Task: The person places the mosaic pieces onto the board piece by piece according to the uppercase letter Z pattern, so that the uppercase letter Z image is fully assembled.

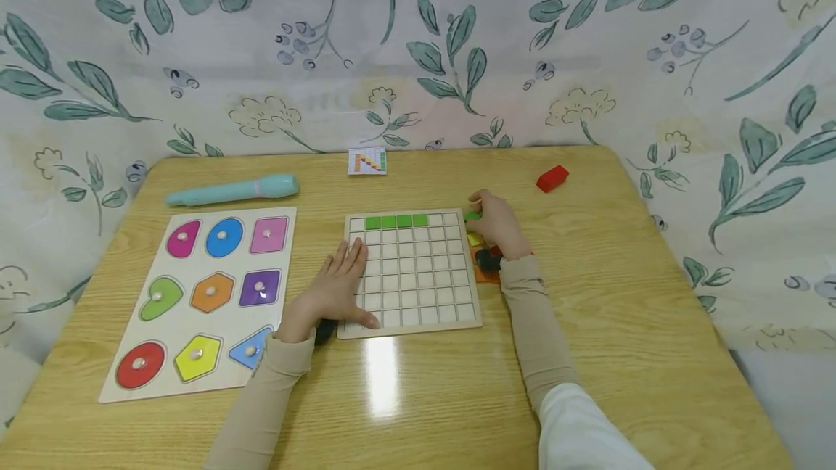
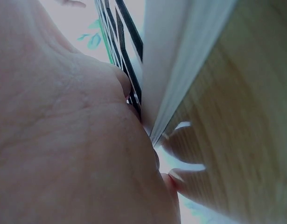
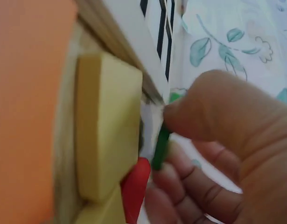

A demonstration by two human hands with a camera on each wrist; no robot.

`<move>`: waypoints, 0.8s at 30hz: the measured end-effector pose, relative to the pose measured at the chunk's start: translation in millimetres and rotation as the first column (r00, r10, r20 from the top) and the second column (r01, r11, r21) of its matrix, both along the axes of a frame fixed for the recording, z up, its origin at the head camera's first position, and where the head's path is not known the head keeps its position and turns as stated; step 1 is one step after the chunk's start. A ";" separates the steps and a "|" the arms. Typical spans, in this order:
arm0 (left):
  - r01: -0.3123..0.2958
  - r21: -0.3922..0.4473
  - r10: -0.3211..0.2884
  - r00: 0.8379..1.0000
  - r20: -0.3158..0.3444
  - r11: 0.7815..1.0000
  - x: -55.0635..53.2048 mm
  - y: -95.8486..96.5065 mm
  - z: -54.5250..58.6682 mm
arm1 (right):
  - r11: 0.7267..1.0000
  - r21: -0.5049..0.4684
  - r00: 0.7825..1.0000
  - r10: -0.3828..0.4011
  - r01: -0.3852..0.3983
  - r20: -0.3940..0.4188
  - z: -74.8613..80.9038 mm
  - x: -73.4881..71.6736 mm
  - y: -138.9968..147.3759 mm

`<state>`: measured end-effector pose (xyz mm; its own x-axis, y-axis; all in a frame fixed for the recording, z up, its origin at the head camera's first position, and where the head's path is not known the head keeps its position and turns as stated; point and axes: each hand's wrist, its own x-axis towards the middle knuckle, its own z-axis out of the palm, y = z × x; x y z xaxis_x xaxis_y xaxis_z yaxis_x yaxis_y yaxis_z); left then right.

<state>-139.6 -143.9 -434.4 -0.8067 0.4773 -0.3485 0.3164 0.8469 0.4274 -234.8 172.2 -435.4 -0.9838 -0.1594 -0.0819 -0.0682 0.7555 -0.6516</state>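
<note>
A wooden grid board [image 1: 418, 274] lies in the middle of the table, with several green square tiles [image 1: 396, 221] side by side in its top row. My left hand [image 1: 337, 286] rests spread over the board's left edge, thumb at the lower corner. Just off the upper right corner, my right hand [image 1: 495, 222] pinches a green tile [image 3: 162, 145] between thumb and fingers. Beneath that hand and wrist lie yellow blocks [image 3: 110, 126], a red block [image 3: 136, 189] and an orange piece [image 3: 29, 107], partly hidden in the head view.
A shape puzzle board [image 1: 215, 289] with knobbed pieces lies at the left, a turquoise pen-like stick [image 1: 228, 190] behind it. A small pattern card [image 1: 367, 161] is at the back edge. One red block [image 1: 552, 178] sits at the back right. Patterned cloth [image 1: 418, 49] hangs behind the table.
</note>
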 end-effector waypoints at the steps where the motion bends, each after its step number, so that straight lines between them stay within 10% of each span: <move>1: 0.001 -0.001 -0.001 1.000 0.000 1.000 0.0 -0.2 -0.2 | 1.000 -0.012 1.000 0.006 -0.006 -0.002 -0.1 -0.5 -1.3; 12: 0.008 0.019 -0.008 1.000 0.011 1.000 0.7 0.8 1.4 | 0.986 -0.013 0.983 0.167 -0.168 -0.069 -0.6 -7.0 -35.3; 24: 0.009 -0.001 -0.009 1.000 0.005 1.000 1.8 -0.7 2.4 | 0.986 -0.085 0.989 0.143 -0.145 -0.028 -1.7 -5.2 -49.2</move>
